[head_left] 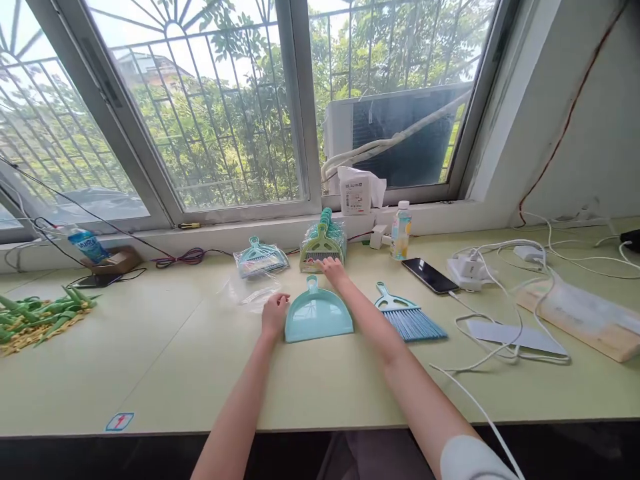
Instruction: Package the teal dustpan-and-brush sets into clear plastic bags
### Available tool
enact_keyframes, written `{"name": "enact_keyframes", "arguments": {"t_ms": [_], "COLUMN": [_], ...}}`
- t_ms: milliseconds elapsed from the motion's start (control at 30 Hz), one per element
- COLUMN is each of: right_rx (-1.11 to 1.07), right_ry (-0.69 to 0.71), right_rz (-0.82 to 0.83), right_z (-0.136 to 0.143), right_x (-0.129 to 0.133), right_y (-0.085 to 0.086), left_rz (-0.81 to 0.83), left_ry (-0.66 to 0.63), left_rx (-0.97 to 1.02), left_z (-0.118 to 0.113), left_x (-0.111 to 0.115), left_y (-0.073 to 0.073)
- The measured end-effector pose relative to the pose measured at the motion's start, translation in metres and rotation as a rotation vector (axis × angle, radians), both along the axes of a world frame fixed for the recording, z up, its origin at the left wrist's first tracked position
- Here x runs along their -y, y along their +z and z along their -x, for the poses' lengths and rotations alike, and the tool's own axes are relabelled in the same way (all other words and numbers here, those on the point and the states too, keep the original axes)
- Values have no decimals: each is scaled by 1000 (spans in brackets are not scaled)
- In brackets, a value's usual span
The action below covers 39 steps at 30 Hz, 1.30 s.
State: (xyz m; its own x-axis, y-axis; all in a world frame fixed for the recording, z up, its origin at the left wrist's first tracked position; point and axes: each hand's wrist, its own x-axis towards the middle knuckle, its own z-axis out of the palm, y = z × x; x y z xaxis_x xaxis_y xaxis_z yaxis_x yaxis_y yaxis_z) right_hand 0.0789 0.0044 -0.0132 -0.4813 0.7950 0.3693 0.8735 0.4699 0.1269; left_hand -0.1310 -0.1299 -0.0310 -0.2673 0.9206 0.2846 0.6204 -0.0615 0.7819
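While the left hand (275, 313) rests on the pale green table (165, 360) with its fingers curled loosely against the left edge of a teal dustpan (318, 319), the right hand (332, 269) reaches past the pan's handle to a stack of bagged brush-and-pan sets (324, 245) near the window sill. The right fingers lie flat and spread on the front of the stack, touching but not closed on anything; whether the left hand actually pinches the pan's rim is hard to tell from this angle, though it seems only to steady it. The dustpan lies flat, handle pointing away from the person, with a small blue brush (410, 319) just beside it on the right and a clear empty bag (250, 290) to its left. Being thin moulded plastic, the pan likely is light, stiff and a little slippery; its looped handle or side wall offers the surest hold.
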Motion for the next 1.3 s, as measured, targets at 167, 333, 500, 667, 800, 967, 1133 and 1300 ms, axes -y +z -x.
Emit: {"name": "enact_keyframes", "arguments": {"t_ms": [167, 333, 500, 667, 800, 967, 1133, 1300], "right_rx": [-90, -325, -313, -318, -350, -444, -405, -512], "right_ry": [-114, -375, -444, -373, -323, -301, -538, -699], "right_rz": [26, 125, 145, 224, 248, 143, 12, 69], "right_z": [1, 15, 24, 12, -3, -37, -111, -155], "right_x": [-43, -70, -76, -61, -30, 49, 128, 158], "right_y": [-5, -5, -5, 8, 32, 43, 18, -2], "left_rz": [0, 39, 51, 43, 48, 78, 71, 74], "left_ry": [-28, -12, -7, -20, -31, -32, -8, 81], "left_rx": [-67, -50, -25, -37, -67, -144, -152, -208], "left_z": [-9, -9, -8, -4, -2, -4, -5, -22], "left_x": [6, 10, 11, 8, 3, -1, 2, 20], "left_y": [3, 7, 10, 9, 7, 10, 5, 6]}}
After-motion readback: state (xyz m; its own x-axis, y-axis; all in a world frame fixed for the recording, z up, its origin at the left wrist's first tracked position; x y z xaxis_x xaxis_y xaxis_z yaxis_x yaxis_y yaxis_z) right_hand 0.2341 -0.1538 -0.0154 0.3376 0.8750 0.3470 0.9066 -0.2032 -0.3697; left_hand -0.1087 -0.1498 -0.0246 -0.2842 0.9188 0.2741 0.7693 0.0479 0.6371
